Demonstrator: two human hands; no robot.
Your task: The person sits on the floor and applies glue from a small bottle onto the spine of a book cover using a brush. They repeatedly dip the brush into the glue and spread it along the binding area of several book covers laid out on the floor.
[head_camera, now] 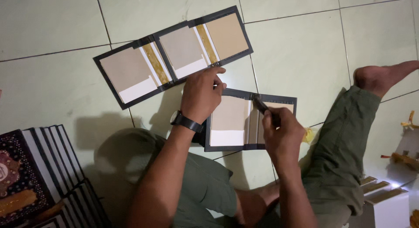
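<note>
An open black book cover (231,123) with tan boards lies on the tiled floor before my crossed legs. My left hand (201,93), a black watch on its wrist, presses down on the cover's upper left edge. My right hand (281,134) grips a small dark tool (263,106) whose tip rests on the cover's spine near the top edge. Two more open covers (174,55) with gold strips along their spines lie side by side just beyond.
A stack of finished dark books (39,175) with ornate covers sits at the lower left. White book blocks (386,202) and gold ribbon pieces (403,156) lie at the right, past my bent leg and bare foot (379,77).
</note>
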